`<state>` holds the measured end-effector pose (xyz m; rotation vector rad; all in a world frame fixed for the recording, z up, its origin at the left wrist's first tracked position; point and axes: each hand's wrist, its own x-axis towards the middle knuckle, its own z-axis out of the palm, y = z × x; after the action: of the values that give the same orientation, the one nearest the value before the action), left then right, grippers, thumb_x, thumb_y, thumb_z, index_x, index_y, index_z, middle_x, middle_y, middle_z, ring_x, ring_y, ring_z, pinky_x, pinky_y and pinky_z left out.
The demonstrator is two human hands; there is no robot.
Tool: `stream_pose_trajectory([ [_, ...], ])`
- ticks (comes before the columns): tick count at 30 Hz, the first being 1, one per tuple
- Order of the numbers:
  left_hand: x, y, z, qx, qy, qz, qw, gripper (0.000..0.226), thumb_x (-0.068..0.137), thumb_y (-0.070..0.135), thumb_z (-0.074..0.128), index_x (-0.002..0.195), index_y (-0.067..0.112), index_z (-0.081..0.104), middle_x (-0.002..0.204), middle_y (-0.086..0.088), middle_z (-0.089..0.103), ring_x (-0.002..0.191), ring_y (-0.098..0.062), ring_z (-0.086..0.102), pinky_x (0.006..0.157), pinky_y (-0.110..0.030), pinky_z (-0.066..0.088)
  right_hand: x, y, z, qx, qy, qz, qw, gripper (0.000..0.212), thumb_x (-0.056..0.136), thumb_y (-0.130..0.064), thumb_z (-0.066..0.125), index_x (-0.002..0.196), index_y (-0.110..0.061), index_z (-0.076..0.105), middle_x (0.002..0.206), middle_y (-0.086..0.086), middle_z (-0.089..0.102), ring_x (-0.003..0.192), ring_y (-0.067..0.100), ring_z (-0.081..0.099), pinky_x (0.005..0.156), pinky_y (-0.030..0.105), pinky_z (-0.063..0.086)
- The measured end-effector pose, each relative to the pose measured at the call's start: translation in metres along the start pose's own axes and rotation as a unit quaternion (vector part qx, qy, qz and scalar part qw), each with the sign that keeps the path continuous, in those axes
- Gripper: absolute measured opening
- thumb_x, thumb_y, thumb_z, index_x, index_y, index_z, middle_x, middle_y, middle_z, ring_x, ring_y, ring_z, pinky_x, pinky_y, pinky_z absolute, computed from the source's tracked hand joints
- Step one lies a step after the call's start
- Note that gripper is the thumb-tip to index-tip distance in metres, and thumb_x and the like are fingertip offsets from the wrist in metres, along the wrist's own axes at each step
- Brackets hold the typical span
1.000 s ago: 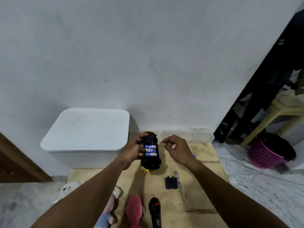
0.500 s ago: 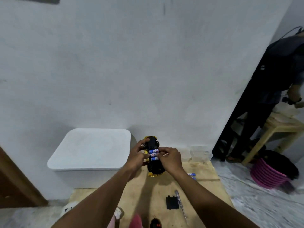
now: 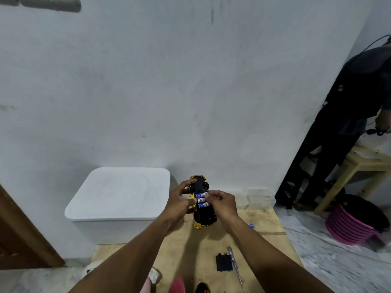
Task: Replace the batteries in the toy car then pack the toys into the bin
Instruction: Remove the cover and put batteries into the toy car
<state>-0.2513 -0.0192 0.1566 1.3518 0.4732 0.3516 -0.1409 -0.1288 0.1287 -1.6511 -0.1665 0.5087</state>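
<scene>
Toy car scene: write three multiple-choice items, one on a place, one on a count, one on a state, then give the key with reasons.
1. Where does the black battery cover lie?
A. on the wooden board, beside the screwdriver
B. on the white bin's lid
C. fitted on the car

2. How many batteries show in the toy car?
A. one
B. three
C. five

3. How is the white bin?
A. lid off
B. tipped over
C. lid on

Key: 1 A, the cover rests on the wooden board, left of the screwdriver. 2 B, three blue-labelled cells sit side by side between the left hand and right hand. 3 C, the flat lid covers the bin's top.
</scene>
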Motion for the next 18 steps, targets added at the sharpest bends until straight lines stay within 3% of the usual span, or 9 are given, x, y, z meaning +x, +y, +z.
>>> stream_pose_trajectory([
  [7,0.0,-0.004,-0.001,0.003,0.004,-0.009,1.0,0.061,0.087,-0.016,0.053,0.129,0.027,0.06,0.124,-0.011,0.057,0.097,-0.028,0.067,0.064,-0.026,0.057,-0.003,-0.007,-0.003,-0.001,0.014,-0.002,1.0,0.01,0.082,-0.013,0.08,0.086,-0.01,0.072,0.088,0.012,0.076,0.084,0.025,0.072,0.08,0.039,0.059],
  [11,0.002,-0.004,0.001,0.014,0.009,-0.012,1.0,0.048,0.091,-0.007,0.055,0.124,0.027,0.062,0.12,-0.015,0.06,0.089,-0.024,0.068,0.062,-0.027,0.055,-0.006,-0.01,-0.005,-0.007,0.003,-0.011,1.0,0.015,0.079,-0.01,0.081,0.087,-0.009,0.068,0.084,0.009,0.075,0.08,0.023,0.071,0.07,0.034,0.058],
  [13,0.003,-0.003,0.0,0.021,0.015,-0.008,1.0,0.041,0.094,-0.004,0.054,0.121,0.026,0.063,0.119,-0.017,0.06,0.085,-0.023,0.068,0.062,-0.028,0.055,-0.006,-0.016,-0.007,0.027,0.006,-0.012,1.0,0.018,0.081,-0.008,0.079,0.093,-0.009,0.066,0.083,0.007,0.074,0.077,0.021,0.069,0.064,0.028,0.052],
  [15,0.004,-0.002,-0.002,0.022,0.02,-0.007,1.0,0.04,0.094,-0.005,0.052,0.12,0.024,0.063,0.118,-0.018,0.061,0.083,-0.021,0.068,0.06,-0.026,0.055,-0.003,-0.022,-0.013,0.097,0.02,-0.006,0.995,0.019,0.083,-0.007,0.077,0.096,-0.008,0.064,0.086,0.01,0.072,0.079,0.022,0.068,0.067,0.027,0.052],
  [18,0.005,0.001,-0.005,0.022,0.022,-0.012,0.999,0.041,0.094,-0.007,0.049,0.119,0.023,0.063,0.117,-0.016,0.061,0.083,-0.019,0.067,0.059,-0.026,0.055,0.002,-0.031,-0.023,0.245,0.019,0.031,0.969,0.011,0.088,0.004,0.063,0.097,-0.002,0.061,0.082,0.015,0.065,0.078,0.032,0.069,0.076,0.041,0.059],
])
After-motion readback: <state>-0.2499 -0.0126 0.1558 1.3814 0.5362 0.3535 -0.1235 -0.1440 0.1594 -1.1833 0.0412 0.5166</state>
